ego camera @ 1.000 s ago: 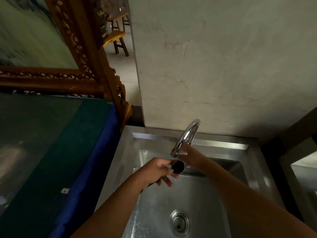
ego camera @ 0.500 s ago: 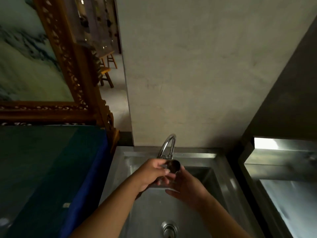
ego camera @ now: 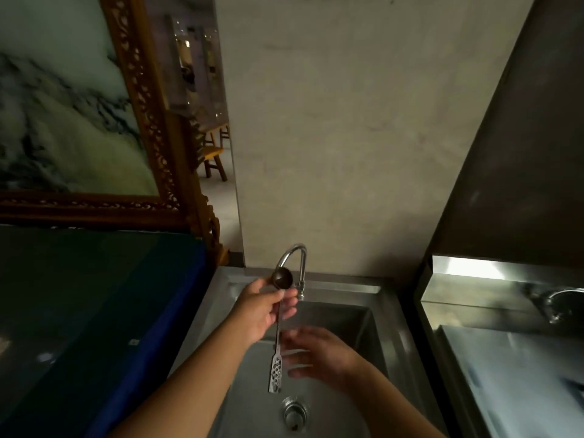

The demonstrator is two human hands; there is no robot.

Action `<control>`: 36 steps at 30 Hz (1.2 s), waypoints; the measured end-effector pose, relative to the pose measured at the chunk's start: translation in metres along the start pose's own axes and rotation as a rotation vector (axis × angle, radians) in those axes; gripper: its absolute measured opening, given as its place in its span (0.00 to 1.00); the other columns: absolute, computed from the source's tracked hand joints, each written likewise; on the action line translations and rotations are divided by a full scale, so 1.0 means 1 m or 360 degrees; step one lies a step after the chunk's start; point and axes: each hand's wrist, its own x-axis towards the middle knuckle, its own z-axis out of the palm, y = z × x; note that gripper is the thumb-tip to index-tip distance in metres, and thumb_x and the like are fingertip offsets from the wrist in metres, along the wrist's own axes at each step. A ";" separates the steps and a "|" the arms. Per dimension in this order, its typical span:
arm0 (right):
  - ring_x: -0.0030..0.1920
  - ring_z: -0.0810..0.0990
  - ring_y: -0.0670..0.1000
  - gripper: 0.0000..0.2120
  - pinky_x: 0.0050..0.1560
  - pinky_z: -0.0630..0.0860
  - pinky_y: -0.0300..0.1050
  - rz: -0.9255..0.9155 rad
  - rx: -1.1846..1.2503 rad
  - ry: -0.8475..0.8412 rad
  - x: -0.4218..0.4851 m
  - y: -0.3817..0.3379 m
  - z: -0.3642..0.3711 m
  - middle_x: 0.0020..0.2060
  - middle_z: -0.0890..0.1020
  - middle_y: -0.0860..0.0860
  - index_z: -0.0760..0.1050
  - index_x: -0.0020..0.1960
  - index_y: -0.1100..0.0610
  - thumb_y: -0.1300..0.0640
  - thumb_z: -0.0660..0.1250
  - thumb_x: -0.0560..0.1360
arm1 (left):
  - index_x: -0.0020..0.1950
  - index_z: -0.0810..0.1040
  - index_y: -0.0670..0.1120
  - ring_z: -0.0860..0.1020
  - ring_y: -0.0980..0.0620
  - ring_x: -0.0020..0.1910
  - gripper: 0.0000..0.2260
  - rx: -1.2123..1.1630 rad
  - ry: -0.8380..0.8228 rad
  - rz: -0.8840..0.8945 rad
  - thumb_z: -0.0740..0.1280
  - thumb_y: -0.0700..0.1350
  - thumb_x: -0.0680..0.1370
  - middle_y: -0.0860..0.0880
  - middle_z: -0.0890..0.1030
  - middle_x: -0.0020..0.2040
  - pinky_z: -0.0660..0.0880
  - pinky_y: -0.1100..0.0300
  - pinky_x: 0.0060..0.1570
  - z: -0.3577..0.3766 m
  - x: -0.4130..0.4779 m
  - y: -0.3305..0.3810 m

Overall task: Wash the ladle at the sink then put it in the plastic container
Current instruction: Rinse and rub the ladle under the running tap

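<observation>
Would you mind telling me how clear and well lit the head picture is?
Head view: dim overall; right hand smeared by motion blur; ladle in the left hand fairly sharp; glare on the steel ledge at right; wide-angle bending at the edges.
</observation>
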 end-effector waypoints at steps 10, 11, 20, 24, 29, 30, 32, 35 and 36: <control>0.30 0.80 0.50 0.05 0.28 0.76 0.39 0.0019 -0.0253 -0.0078 -0.034 0.016 0.008 0.33 0.81 0.55 0.76 0.50 0.61 0.67 0.62 0.76 | 0.59 0.72 0.35 0.82 0.39 0.52 0.11 -0.0337 0.0196 -0.0012 0.59 0.28 0.78 0.36 0.80 0.51 0.79 0.43 0.45 -0.013 -0.035 -0.030; 0.27 0.78 0.49 0.06 0.26 0.74 0.38 0.0006 -0.0348 0.0023 -0.033 0.015 0.008 0.31 0.81 0.54 0.77 0.47 0.61 0.69 0.63 0.75 | 0.61 0.72 0.35 0.82 0.39 0.53 0.13 -0.0287 0.0211 -0.0008 0.61 0.28 0.78 0.36 0.81 0.53 0.79 0.44 0.45 -0.019 -0.036 -0.030; 0.24 0.74 0.41 0.08 0.29 0.72 0.34 -0.0193 -0.1416 0.0423 -0.026 -0.015 0.006 0.27 0.78 0.46 0.80 0.41 0.52 0.61 0.66 0.76 | 0.57 0.75 0.44 0.85 0.40 0.51 0.12 -0.0253 0.0125 -0.0065 0.70 0.40 0.75 0.38 0.81 0.59 0.83 0.47 0.44 -0.062 -0.043 -0.010; 0.31 0.75 0.41 0.06 0.35 0.70 0.33 -0.0357 -0.1747 0.0440 -0.030 -0.037 0.015 0.30 0.76 0.43 0.80 0.46 0.52 0.60 0.66 0.75 | 0.65 0.73 0.46 0.82 0.39 0.58 0.19 -0.0284 0.0018 -0.0048 0.69 0.50 0.76 0.38 0.80 0.62 0.82 0.47 0.49 -0.074 -0.043 0.003; 0.38 0.77 0.47 0.07 0.37 0.70 0.37 -0.0580 -0.2026 0.0647 -0.037 -0.058 0.015 0.37 0.79 0.47 0.82 0.48 0.54 0.61 0.65 0.74 | 0.64 0.75 0.39 0.83 0.38 0.56 0.20 -0.0121 -0.0097 0.0027 0.69 0.46 0.76 0.35 0.82 0.59 0.83 0.49 0.47 -0.086 -0.047 0.020; 0.39 0.79 0.49 0.07 0.37 0.71 0.37 -0.0632 -0.2054 0.0702 -0.038 -0.059 0.015 0.38 0.81 0.48 0.82 0.47 0.54 0.61 0.65 0.74 | 0.64 0.76 0.38 0.83 0.38 0.56 0.20 -0.0086 -0.0127 0.0049 0.69 0.45 0.75 0.35 0.82 0.59 0.83 0.49 0.47 -0.087 -0.048 0.022; 0.42 0.82 0.51 0.08 0.42 0.75 0.42 -0.0760 -0.2078 0.0809 -0.041 -0.062 0.014 0.41 0.85 0.51 0.82 0.47 0.54 0.61 0.65 0.74 | 0.63 0.77 0.40 0.82 0.38 0.57 0.19 -0.0055 -0.0212 0.0103 0.70 0.44 0.74 0.36 0.82 0.60 0.83 0.49 0.49 -0.087 -0.048 0.027; 0.46 0.83 0.53 0.09 0.48 0.80 0.49 -0.0888 -0.2126 0.0923 -0.045 -0.062 0.013 0.46 0.86 0.52 0.83 0.50 0.53 0.60 0.66 0.74 | 0.64 0.78 0.43 0.81 0.40 0.60 0.19 0.0018 -0.0343 0.0136 0.71 0.44 0.73 0.39 0.82 0.61 0.81 0.47 0.52 -0.087 -0.049 0.033; 0.47 0.83 0.53 0.09 0.49 0.80 0.51 -0.0891 -0.2134 0.0944 -0.047 -0.061 0.012 0.47 0.85 0.53 0.82 0.51 0.53 0.60 0.65 0.75 | 0.64 0.78 0.44 0.81 0.41 0.60 0.19 0.0045 -0.0373 0.0137 0.71 0.44 0.73 0.40 0.82 0.61 0.81 0.47 0.53 -0.087 -0.049 0.034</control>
